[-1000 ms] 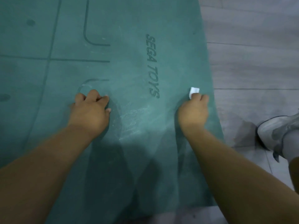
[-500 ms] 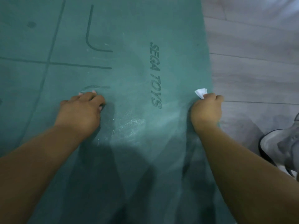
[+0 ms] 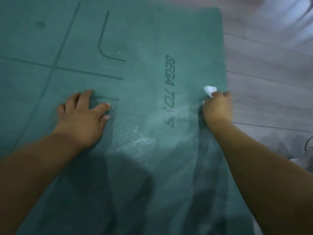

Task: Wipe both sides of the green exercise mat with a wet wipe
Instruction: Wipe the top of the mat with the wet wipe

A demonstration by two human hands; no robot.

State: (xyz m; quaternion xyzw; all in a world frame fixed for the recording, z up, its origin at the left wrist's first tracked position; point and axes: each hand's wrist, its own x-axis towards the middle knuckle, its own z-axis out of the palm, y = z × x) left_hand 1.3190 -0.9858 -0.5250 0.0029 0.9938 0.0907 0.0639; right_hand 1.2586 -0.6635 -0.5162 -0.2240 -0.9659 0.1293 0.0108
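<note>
The green exercise mat [image 3: 144,39] lies flat on the floor and fills most of the view, with dark guide lines and printed lettering on it. My left hand [image 3: 81,116] rests palm down on the mat, fingers spread, holding nothing. My right hand [image 3: 217,109] is closed on a crumpled white wet wipe [image 3: 209,90] and presses on the mat close to its right edge. The wipe sticks out above my fingers. A wet, shiny patch [image 3: 135,141] shows on the mat between my hands.
Grey wood-look floor planks [image 3: 271,82] run along the mat's right side. The mat's far right corner [image 3: 218,10] is in view at the top. A blurred grey shape [image 3: 306,150] sits at the right edge.
My right hand has slid with the wipe toward the mat's right edge. My left hand has flattened and its fingers have spread. The view has shifted, so the mat's far corner now shows.
</note>
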